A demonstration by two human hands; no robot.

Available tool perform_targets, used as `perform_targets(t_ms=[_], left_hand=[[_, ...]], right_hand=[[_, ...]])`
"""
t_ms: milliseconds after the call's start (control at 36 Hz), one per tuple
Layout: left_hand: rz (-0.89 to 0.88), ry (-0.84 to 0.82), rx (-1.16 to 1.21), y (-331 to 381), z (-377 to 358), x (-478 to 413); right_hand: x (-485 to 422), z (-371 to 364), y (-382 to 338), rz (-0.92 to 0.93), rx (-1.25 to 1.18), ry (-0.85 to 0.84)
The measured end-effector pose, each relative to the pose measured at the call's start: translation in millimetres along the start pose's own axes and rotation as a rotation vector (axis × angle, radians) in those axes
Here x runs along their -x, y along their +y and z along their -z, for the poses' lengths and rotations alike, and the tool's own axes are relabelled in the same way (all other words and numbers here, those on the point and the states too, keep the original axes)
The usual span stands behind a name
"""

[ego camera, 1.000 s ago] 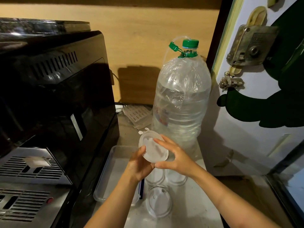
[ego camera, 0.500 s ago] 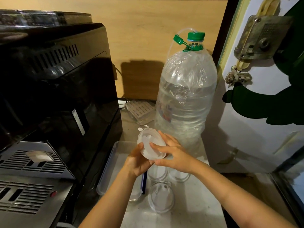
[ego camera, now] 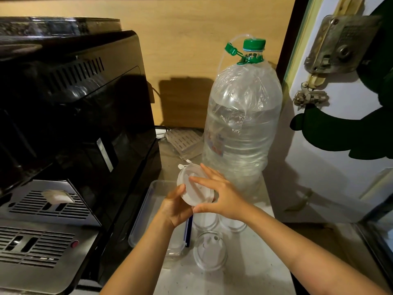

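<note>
- Translucent round plastic lid (ego camera: 191, 193) is held in the air, tilted with its face toward the camera, over the middle of the pale counter (ego camera: 244, 273). It touches only the two hands. A small tab sticks out at its top-left rim.
- Left hand (ego camera: 175, 210) carries it from the lower left. The thumb lies along the left rim. The other fingers are behind the lid, so I can't tell how they lie.
- Right hand (ego camera: 226, 198) pinches it, with the index finger (ego camera: 202, 180) laid across the face and the thumb under the lower rim. The remaining fingers are spread past the far rim.
- My read: the lid is being turned and checked before it goes on a cup.
- To do it well:
  - Keep contact on the rim only; let the left hand bear it and the right hand turn it.
  - Pinch lightly, since thin plastic will likely flex and can pop out.
  - Find the tab first and keep it clear of the palm.
- Straight below the hands are two clear round rims (ego camera: 205, 223) side by side, partly hidden. They could be cups or lids; I can't tell.
- Toward the front edge, a clear round lid with a spout hole (ego camera: 209, 253) lies flat.
- At the left edge, a clear rectangular plastic tray (ego camera: 146, 209) sits beside the black coffee machine (ego camera: 74, 124).
- In the back right corner stands a large clear plastic water bottle with a green cap (ego camera: 242, 128), near the right hand. Watch the knuckles there.
</note>
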State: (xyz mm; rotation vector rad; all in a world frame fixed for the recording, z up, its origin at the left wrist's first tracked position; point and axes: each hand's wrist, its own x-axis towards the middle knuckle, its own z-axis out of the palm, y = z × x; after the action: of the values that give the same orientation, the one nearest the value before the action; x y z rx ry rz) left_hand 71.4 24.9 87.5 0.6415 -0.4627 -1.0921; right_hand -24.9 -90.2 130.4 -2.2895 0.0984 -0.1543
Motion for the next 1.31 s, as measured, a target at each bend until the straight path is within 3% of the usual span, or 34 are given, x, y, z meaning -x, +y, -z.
perform_targets(t_ms=[500, 722, 833, 1000, 1111, 1306], left_hand=[[0.067, -0.007, -0.113, 3.2, 3.7, 13.3], [0.044, 0.065, -0.123, 6.2, 11.1, 20.8], [0.024, 0.128, -0.129, 9.1, 20.7, 28.7], [0.032, 0.162, -0.14, 6.2, 31.0, 37.9], [0.045, 0.176, -0.159, 1.9, 30.8, 42.3], [0.067, 0.175, -0.202, 0.3, 29.1, 50.9]], right_hand=[[-6.2, -1.7, 2.8, 0.074, 0.264, -0.271], [-1.3, -10.1, 10.9, 0.019, 0.038, -0.158], [6.0, -15.4, 30.7, -0.089, 0.051, -0.153], [24.1, -32.0, 55.9, -0.115, 0.414, -0.364], [29.1, -55.8, 72.3, 0.0, 0.755, -0.587], [28.1, -85.2, 74.6, 0.229, 1.091, -0.726]])
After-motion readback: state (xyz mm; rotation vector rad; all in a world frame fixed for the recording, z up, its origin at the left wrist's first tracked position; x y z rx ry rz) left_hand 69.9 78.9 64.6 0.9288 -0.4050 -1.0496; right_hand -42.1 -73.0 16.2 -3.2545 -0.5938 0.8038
